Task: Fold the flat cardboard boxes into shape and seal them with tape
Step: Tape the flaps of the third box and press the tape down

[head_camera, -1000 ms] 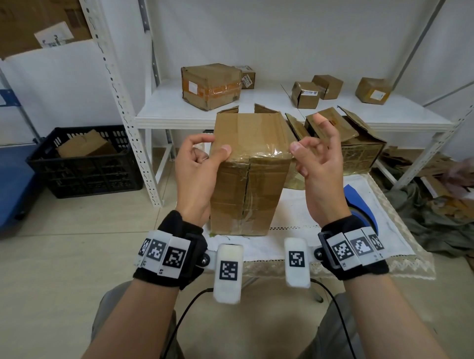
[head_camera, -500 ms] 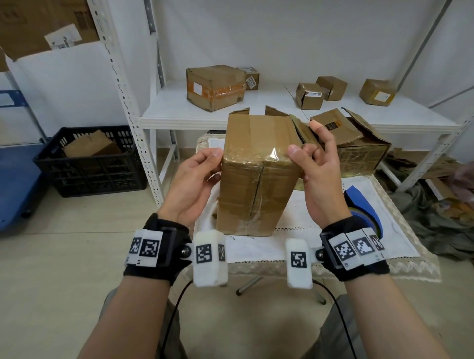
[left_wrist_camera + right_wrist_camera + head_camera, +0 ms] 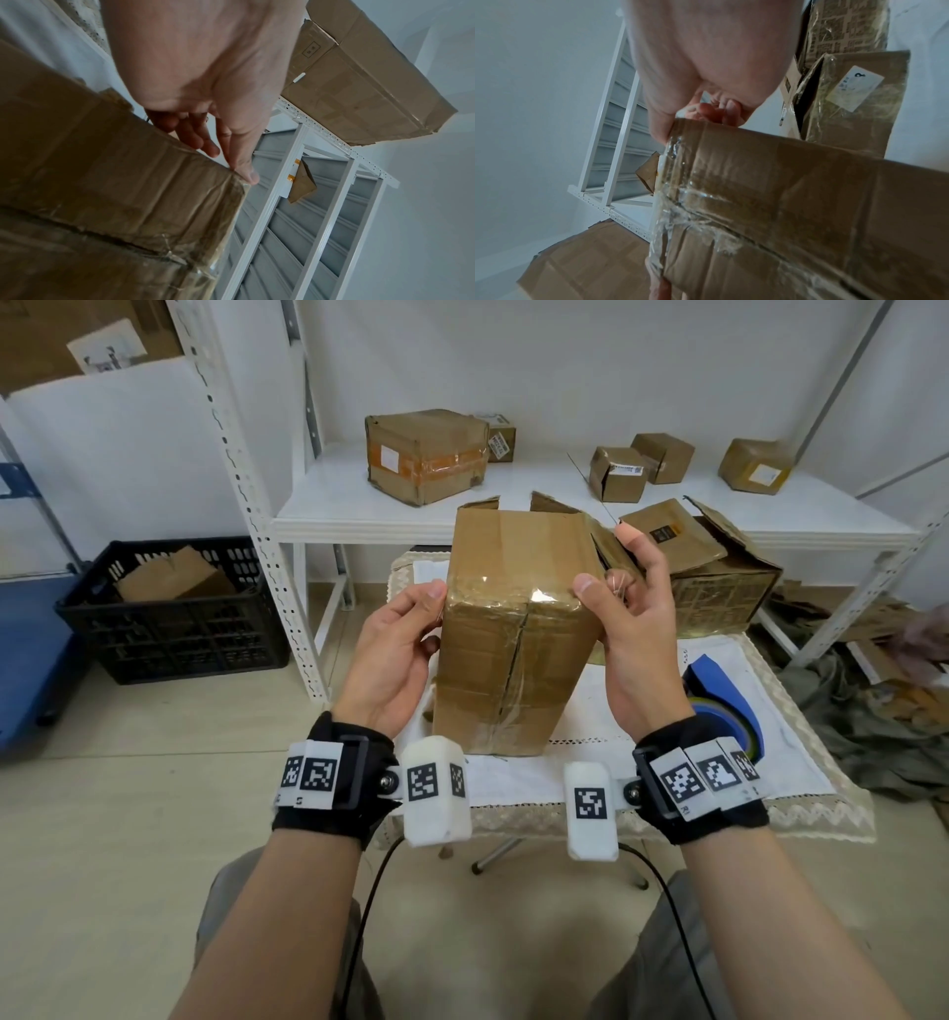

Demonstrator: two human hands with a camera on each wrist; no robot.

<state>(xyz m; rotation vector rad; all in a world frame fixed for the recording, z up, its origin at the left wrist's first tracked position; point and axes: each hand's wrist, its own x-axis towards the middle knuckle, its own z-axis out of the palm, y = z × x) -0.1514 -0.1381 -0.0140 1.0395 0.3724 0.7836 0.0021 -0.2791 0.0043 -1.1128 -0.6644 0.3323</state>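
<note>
A tall cardboard box (image 3: 513, 660) stands on the small cloth-covered table (image 3: 642, 773), its flaps open at the far top. Shiny clear tape (image 3: 513, 603) crosses the seam of its near face. My left hand (image 3: 426, 618) lies along the box's left side with straight fingers, thumb pressing the upper left corner (image 3: 241, 176). My right hand (image 3: 611, 577) pinches the upper right corner, thumb on the taped edge (image 3: 662, 132), fingers curled against the right side, index raised. A blue tape dispenser (image 3: 719, 690) lies on the table to the right.
Behind the box on the right sits a second open box (image 3: 719, 588) with splayed flaps. A white metal shelf (image 3: 359, 510) holds several sealed boxes (image 3: 426, 454). A black crate (image 3: 174, 613) with cardboard stands on the floor at left. Flat cardboard lies at far right.
Both hands came in from just off the box onto its upper corners. The left hand dropped lower with fingers straightened along the side; the right thumb settled on the taped edge.
</note>
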